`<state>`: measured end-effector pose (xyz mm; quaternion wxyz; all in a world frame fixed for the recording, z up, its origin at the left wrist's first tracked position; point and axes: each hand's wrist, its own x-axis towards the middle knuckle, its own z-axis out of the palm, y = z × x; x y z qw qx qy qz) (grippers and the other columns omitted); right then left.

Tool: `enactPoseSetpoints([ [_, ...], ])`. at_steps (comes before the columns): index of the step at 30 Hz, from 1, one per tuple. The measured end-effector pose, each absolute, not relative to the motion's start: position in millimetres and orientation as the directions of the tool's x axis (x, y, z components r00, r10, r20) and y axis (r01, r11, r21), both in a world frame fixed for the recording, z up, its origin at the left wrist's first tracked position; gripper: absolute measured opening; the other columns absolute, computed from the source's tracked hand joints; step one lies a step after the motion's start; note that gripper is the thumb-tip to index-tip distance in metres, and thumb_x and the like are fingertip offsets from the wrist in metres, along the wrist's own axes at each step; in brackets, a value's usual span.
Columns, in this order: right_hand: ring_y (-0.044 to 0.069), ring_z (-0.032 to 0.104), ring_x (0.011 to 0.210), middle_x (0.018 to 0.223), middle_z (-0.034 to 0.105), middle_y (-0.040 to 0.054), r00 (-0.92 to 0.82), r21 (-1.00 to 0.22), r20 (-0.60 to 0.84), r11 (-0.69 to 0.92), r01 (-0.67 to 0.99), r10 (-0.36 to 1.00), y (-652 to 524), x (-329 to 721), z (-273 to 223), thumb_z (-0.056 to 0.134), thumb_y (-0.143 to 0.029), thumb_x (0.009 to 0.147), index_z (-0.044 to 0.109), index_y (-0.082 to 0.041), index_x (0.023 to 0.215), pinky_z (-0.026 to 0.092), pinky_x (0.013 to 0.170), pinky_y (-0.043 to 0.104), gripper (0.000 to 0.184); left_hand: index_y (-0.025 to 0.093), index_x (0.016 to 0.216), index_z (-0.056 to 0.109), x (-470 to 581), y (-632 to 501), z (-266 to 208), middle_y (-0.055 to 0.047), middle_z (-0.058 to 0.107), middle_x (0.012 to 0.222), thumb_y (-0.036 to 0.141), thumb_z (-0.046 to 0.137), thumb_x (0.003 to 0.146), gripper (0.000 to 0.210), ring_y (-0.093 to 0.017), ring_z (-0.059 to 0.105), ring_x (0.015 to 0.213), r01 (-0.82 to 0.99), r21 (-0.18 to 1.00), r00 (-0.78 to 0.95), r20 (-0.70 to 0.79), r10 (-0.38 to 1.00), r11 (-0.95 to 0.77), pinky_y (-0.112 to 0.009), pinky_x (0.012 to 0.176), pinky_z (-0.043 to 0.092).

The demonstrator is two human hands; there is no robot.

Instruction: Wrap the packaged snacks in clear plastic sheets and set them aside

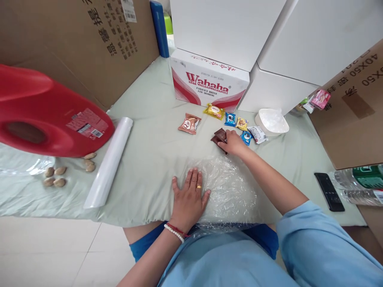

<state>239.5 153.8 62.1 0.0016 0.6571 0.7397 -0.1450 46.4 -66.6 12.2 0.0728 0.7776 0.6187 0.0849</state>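
Observation:
My right hand (235,142) has its fingers closed on dark brown snack packets (219,138) near the middle of the table. Flat on the cloth lies my left hand (190,195), fingers spread, with a ring and a beaded bracelet. A crumpled sheet of clear plastic film (229,189) touches its right side and runs over the table's front edge. Beyond my hands lie a light brown snack packet (189,123), a yellow packet (214,111), a blue packet (230,119), a small pale yellow packet (242,124), another blue packet (246,138) and a white packet (257,134).
A white bowl (271,121) stands right of the packets. A Wahaha water box (209,84) stands behind. To the left are a plastic film roll (109,163), a red jug (56,115) and several brown nuts or stones (60,182). A phone (329,192) and bottles (362,177) lie right.

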Motion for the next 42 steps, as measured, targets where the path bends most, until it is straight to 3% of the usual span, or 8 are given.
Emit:
enactPoseSetpoints([
  [4,0.043,0.051,0.132,0.138,0.06,0.0247,-0.153,-0.097,-0.17,0.137,0.986,0.974,134.6,232.4,57.7,0.066,-0.056,0.093,0.057,-0.014,0.133,0.048,0.102,0.052,0.059,0.012,0.161,0.039,46.5,-67.3,11.3,-0.019,0.029,0.171,0.042,0.037,0.108,0.061,-0.037,0.032,0.159,0.946,0.242,0.209,0.056,0.976,-0.216,-0.079,0.126,0.005],
  [7,0.042,0.054,0.127,0.134,0.063,0.0223,-0.136,-0.107,-0.163,0.119,0.987,0.977,130.6,239.4,60.7,0.068,-0.057,0.091,0.056,-0.015,0.138,0.049,0.099,0.051,0.063,0.013,0.161,0.039,46.7,-67.9,10.1,-0.018,0.028,0.171,0.044,0.036,0.109,0.061,-0.036,0.03,0.16,0.942,0.26,0.205,0.064,0.977,-0.214,-0.077,0.127,0.003],
  [16,0.035,0.064,0.111,0.119,0.07,0.0159,-0.192,-0.091,-0.165,0.179,0.98,0.967,140.1,251.6,73.1,0.066,-0.029,0.089,0.068,-0.018,0.124,0.05,0.09,0.041,0.036,0.01,0.162,0.035,45.8,-68.3,8.7,-0.016,0.026,0.172,0.047,0.032,0.11,0.064,-0.033,0.028,0.161,0.94,0.276,0.195,0.055,0.979,-0.203,-0.076,0.128,0.0],
  [20,0.034,0.062,0.115,0.122,0.069,0.0143,-0.328,-0.22,-0.031,0.314,0.924,0.944,122.4,270.4,98.9,0.068,-0.024,0.085,0.067,-0.017,0.131,0.048,0.099,0.042,0.047,0.013,0.164,0.032,46.6,-68.4,8.3,-0.016,0.026,0.172,0.049,0.034,0.109,0.065,-0.034,0.026,0.161,0.938,0.284,0.19,0.062,0.98,-0.2,-0.076,0.128,0.001],
  [26,0.029,0.063,0.106,0.115,0.07,0.0119,-0.632,-0.475,-0.225,0.483,0.736,0.742,38.9,277.3,107.7,0.074,-0.02,0.082,0.067,-0.017,0.133,0.05,0.096,0.041,0.052,0.011,0.165,0.028,47.6,-67.7,6.7,-0.018,0.027,0.171,0.05,0.036,0.108,0.07,-0.037,0.028,0.16,0.938,0.291,0.177,0.068,0.982,-0.189,-0.077,0.127,0.004],
  [32,0.033,0.057,0.116,0.133,0.065,0.0166,-0.595,-0.428,-0.215,0.473,0.77,0.774,-4.4,266.7,61.1,0.074,-0.013,0.084,0.061,-0.014,0.141,0.049,0.106,0.05,0.058,0.011,0.165,0.03,43.4,-67.5,13.2,-0.016,0.027,0.172,0.04,0.032,0.108,0.063,-0.035,0.029,0.16,0.936,0.286,0.201,0.054,0.978,-0.208,-0.078,0.127,0.002],
  [38,0.034,0.053,0.127,0.141,0.06,0.0162,-0.573,-0.54,-0.084,0.445,0.714,0.816,-12.8,284.3,40.8,0.078,-0.021,0.088,0.054,-0.019,0.15,0.048,0.111,0.054,0.067,0.014,0.166,0.027,35.7,-64.6,14.6,-0.015,0.03,0.171,0.043,0.032,0.109,0.064,-0.035,0.028,0.16,0.942,0.29,0.158,0.072,0.985,-0.172,-0.078,0.127,-0.002],
  [42,0.033,0.056,0.126,0.138,0.064,0.0151,-0.574,-0.565,0.015,0.48,0.671,0.819,-18.2,289.7,42.4,0.073,-0.026,0.094,0.056,-0.021,0.147,0.049,0.111,0.055,0.056,0.017,0.167,0.024,35.0,-63.9,10.8,-0.015,0.03,0.171,0.043,0.035,0.108,0.065,-0.037,0.029,0.16,0.934,0.315,0.153,0.084,0.985,-0.172,-0.078,0.127,-0.001],
])
